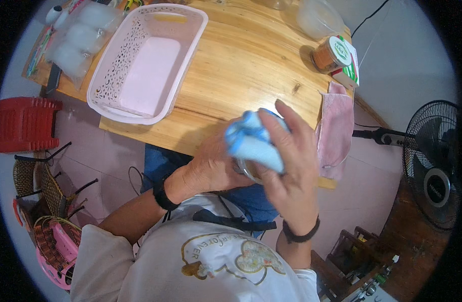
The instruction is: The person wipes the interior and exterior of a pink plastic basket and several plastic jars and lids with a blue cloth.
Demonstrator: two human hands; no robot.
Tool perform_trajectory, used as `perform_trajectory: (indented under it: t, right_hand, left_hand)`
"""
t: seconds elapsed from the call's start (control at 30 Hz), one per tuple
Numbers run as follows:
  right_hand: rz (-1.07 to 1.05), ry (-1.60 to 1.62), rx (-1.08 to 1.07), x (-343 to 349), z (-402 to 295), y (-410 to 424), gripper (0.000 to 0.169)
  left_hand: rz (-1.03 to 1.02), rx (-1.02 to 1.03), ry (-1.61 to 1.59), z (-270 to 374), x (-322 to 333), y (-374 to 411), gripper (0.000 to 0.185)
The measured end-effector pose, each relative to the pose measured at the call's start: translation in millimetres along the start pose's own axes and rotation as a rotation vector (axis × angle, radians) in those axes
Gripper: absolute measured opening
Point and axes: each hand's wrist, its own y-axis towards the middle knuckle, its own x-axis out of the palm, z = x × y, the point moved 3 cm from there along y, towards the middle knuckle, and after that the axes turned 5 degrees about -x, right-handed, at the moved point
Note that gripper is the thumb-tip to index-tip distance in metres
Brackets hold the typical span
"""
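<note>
My left hand grips a clear rounded container, perhaps a jar, close to my body at the table's front edge. Most of that container is hidden by my fingers and the cloth. A blue-and-white cloth is bunched in my right hand, against the top of the container. The cloth and the right fingers are slightly blurred. Beyond my left hand, a pink plastic basket with perforated sides stands on the wooden table; nothing shows inside it.
A pink cloth hangs over the table's right edge. Behind it are a lidded jar, a small box and a translucent bowl. Bagged white items lie at left. A black fan stands at right, red stools at left.
</note>
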Motion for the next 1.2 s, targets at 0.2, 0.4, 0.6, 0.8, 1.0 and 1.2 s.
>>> perform_trajectory:
  t: [0.2,0.4,0.6,0.8,1.0,1.2]
  right_hand:
    - [0.536,0.360,0.507,-37.9,46.3,-55.6,0.032]
    - [0.605,0.432,0.483,-30.5,27.8,-77.4,0.044]
    - [0.203,0.148,0.077,-0.3,-7.5,-40.2,0.061]
    - [0.299,1.012,0.443,4.8,16.3,-40.7,0.058]
    - [0.340,1.148,0.647,29.7,55.8,-88.3,0.038]
    - [0.577,1.235,0.647,9.1,45.2,-88.9,0.050]
  left_hand:
    - [0.079,-0.075,-0.021,4.2,-8.0,-4.3,0.099]
    - [0.173,-0.276,-0.494,9.5,-16.0,1.4,0.093]
    - [0.054,-0.334,-0.774,38.7,-25.0,3.1,0.085]
    - [-0.252,-0.473,-1.027,43.5,-31.3,-8.7,0.090]
    - [-0.536,-0.325,-0.946,48.2,-22.9,1.2,0.094]
    - [-0.153,-0.200,-0.343,40.9,-38.1,4.7,0.085]
